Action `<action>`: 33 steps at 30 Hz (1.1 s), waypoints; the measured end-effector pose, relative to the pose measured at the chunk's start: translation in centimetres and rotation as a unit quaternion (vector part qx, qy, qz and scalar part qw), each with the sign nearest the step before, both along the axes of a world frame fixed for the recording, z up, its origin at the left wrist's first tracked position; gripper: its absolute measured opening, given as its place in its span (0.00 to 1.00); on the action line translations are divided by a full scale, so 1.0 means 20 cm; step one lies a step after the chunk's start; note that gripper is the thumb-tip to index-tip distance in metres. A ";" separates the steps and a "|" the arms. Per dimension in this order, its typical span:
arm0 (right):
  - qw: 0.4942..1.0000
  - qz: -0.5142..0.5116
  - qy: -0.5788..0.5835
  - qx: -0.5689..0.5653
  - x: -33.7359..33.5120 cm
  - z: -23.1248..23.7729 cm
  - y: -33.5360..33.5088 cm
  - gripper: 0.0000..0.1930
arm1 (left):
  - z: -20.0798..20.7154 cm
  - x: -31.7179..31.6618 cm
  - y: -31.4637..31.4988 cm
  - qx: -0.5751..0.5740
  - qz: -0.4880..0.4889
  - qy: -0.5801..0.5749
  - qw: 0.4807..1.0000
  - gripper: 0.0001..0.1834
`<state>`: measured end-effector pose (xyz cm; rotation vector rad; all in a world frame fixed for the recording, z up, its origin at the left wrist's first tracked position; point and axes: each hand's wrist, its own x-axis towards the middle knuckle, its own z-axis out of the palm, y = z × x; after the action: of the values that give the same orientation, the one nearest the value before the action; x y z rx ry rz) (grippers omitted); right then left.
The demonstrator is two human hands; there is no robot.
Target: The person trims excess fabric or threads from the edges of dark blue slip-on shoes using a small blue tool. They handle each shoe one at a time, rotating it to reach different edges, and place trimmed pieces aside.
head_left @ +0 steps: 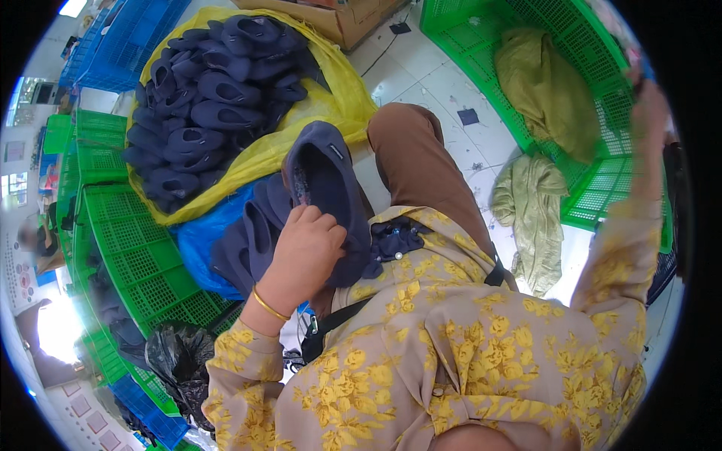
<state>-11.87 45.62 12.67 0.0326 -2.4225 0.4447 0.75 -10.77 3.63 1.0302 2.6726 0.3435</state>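
My left hand (307, 242), with a gold bangle at the wrist, is closed on the opening edge of a dark navy felt-like slipper (350, 218). The slipper stands with its toe pointing away from me and its opening facing up. More navy slippers (256, 225) lie bunched just left of it, partly behind my hand. My right hand (648, 101) is stretched out to the far right, near the outer wall of a green crate (481, 56). It is smeared by motion, so its fingers do not show clearly.
A big heap of navy slippers (226, 98) fills an open yellow sack (342, 113) ahead left, with blue plastic (203, 252) below it. Green mesh crates (139, 248) line the left. An olive sack (545, 94) lies in the right crate; a pale green cloth (530, 203) hangs by it.
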 end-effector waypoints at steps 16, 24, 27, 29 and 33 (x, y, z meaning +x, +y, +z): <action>0.701 0.444 -0.498 -0.250 0.59 -0.61 -1.79 0.09 | -0.10 0.24 -0.06 0.224 0.301 -0.062 0.925 0.10; 0.617 0.323 -0.585 -0.415 0.63 -0.57 -1.75 0.05 | -0.13 0.25 -0.06 0.230 0.288 -0.058 0.928 0.10; 0.630 0.290 -0.572 -0.439 0.56 -0.50 -1.78 0.05 | -0.13 0.26 -0.06 0.220 0.271 -0.053 0.936 0.11; 0.648 0.280 -0.556 -0.438 0.52 -0.52 -1.79 0.03 | -0.14 0.27 -0.06 0.223 0.248 -0.022 0.942 0.13; 0.776 0.295 -0.457 -0.320 0.44 -0.65 -1.78 0.07 | -0.16 0.31 -0.05 0.214 0.216 0.056 0.951 0.15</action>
<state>-3.02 9.98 -0.25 0.3602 -2.9710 1.9446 7.02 -11.72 0.34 0.5517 2.9889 1.0137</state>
